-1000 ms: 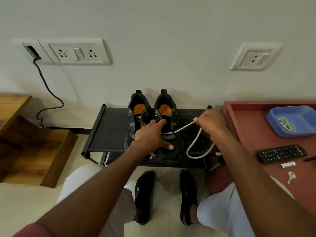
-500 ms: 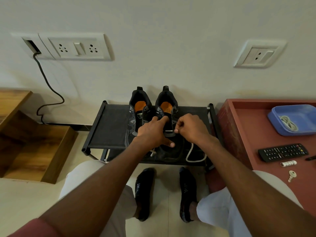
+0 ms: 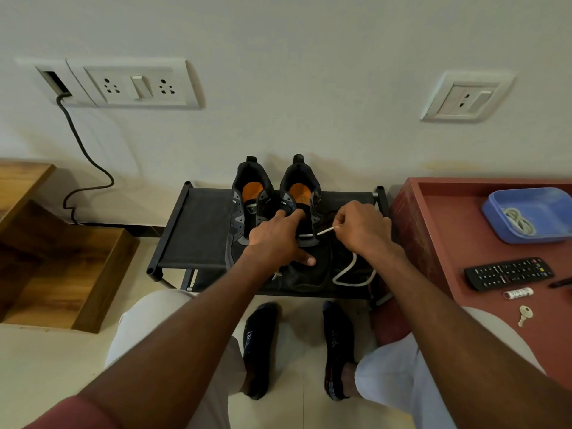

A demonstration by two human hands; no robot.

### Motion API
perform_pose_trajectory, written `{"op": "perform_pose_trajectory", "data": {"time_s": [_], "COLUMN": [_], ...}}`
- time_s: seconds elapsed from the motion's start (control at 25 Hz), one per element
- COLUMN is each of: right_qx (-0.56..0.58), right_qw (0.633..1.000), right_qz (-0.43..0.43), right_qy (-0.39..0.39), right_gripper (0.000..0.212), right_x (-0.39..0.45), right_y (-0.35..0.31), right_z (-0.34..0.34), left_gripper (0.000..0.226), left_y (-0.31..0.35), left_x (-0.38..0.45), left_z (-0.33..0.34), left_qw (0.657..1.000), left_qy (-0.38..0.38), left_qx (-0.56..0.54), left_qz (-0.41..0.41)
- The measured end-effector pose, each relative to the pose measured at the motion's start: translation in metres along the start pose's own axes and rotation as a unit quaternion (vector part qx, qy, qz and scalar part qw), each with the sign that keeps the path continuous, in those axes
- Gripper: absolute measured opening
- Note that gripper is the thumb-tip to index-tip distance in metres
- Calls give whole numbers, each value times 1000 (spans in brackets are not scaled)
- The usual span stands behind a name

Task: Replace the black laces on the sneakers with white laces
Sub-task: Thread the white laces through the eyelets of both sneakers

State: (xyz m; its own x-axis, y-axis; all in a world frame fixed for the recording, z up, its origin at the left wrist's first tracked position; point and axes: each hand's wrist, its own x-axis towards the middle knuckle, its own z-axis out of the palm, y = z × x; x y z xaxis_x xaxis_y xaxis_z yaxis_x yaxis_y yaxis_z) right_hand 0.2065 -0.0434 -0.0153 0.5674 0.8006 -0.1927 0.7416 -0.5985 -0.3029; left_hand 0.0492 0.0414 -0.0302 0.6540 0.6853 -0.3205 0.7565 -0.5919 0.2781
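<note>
Two black sneakers with orange insoles stand side by side on a black shoe rack [image 3: 198, 230], heels to the wall: the left sneaker [image 3: 247, 199] and the right sneaker [image 3: 301, 193]. My left hand [image 3: 278, 239] grips the right sneaker, fingers over its tongue and thumb on its toe side. My right hand [image 3: 362, 229] pinches the tip of a white lace [image 3: 349, 274] just right of the shoe's eyelets. A short white stretch crosses the shoe; the rest loops on the rack. A loose black lace [image 3: 323, 270] lies beside the toe.
A red table [image 3: 439, 243] stands at the right with a blue tray [image 3: 544, 209] holding another white lace [image 3: 520, 222], a remote [image 3: 509, 272], a small tube [image 3: 517, 293] and a key [image 3: 525, 314]. Wooden shelves [image 3: 62, 258] stand left. My socked feet rest below the rack.
My right hand swung in from the far right to the shoe's eyelets, then drew back slightly right with the lace tip. The lace loop slackened onto the rack. My left hand stayed on the sneaker.
</note>
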Motion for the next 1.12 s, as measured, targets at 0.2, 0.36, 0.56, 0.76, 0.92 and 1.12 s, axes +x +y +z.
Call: {"op": "perform_pose_trajectory", "data": {"time_s": [0.2, 0.36, 0.56, 0.76, 0.92, 1.12], "right_qx": [176, 420, 429, 536, 580, 606], "right_qw": [984, 905, 885, 824, 782, 743], "right_qz": [30, 18, -17, -22, -114, -160], "right_qy": [8, 60, 180, 185, 197, 233], "right_gripper": [43, 48, 42, 17, 13, 7], "right_x": [0, -11, -24, -43, -69, -91], "right_y": [7, -8, -21, -38, -78, -122], "right_z": [-16, -36, -60, -102, -187, -278], "left_gripper": [70, 28, 27, 19, 15, 15], "left_y": [-2, 6, 9, 16, 52, 96], "left_x": [-1, -16, -47, -69, -97, -129], "left_z": [-30, -75, -105, -142, -222, -310], "left_qw": [987, 890, 798, 772, 779, 774], "left_qy": [34, 149, 197, 251, 313, 363], "left_qx": [-154, -430, -565, -578, -521, -474], "left_qz": [12, 24, 68, 85, 155, 212]}}
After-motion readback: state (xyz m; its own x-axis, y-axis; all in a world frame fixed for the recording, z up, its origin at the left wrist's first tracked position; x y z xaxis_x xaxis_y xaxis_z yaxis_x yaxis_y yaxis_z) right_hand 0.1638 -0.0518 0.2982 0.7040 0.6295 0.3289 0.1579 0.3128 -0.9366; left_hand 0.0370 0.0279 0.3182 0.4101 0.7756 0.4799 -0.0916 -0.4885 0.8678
